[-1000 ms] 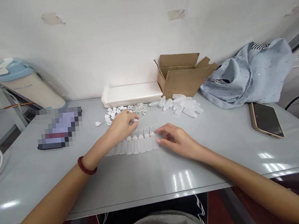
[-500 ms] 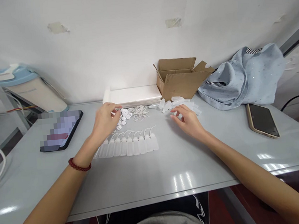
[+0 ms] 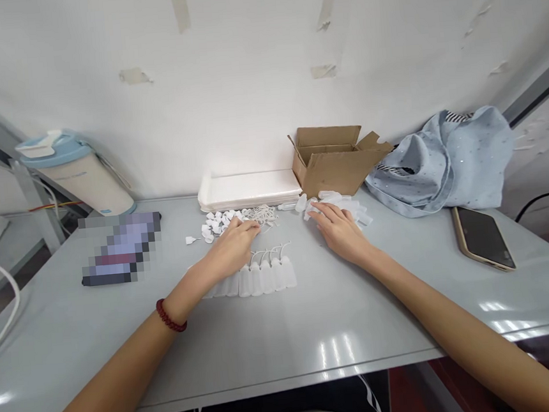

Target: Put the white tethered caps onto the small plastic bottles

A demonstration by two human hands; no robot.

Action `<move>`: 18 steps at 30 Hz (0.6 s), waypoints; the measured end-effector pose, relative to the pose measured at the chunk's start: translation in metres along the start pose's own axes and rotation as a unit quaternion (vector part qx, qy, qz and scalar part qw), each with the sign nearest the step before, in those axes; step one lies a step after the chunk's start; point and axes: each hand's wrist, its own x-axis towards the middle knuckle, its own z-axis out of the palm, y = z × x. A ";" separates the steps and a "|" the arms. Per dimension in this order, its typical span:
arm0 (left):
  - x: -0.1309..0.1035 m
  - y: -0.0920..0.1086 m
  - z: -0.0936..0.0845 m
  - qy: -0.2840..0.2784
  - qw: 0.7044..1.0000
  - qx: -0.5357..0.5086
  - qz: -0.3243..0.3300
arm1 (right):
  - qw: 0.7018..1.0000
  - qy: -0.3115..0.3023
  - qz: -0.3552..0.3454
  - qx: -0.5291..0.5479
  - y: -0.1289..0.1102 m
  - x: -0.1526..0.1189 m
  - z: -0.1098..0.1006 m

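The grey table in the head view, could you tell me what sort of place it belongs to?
Probably a small hand-assembly workstation. On the grey table lies a row of small plastic bottles, with loose white caps near the left hand, a pile of bottles under the right hand, and an open cardboard box.

Left hand (image 3: 233, 248) over bottle row (image 3: 261, 277); right hand (image 3: 339, 232) touching loose bottles (image 3: 345, 198).
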 end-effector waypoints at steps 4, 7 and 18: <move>-0.004 0.003 -0.005 -0.001 1.000 0.000 -0.004 | 1.000 0.002 -0.013 -0.028 0.000 0.000 -0.002; -0.010 0.007 -0.012 0.017 1.000 -0.004 -0.021 | 1.000 0.004 -0.005 -0.018 0.002 -0.001 -0.004; -0.018 0.033 -0.035 0.018 0.999 -0.010 -0.044 | 0.954 0.133 -0.018 0.269 -0.031 -0.014 -0.045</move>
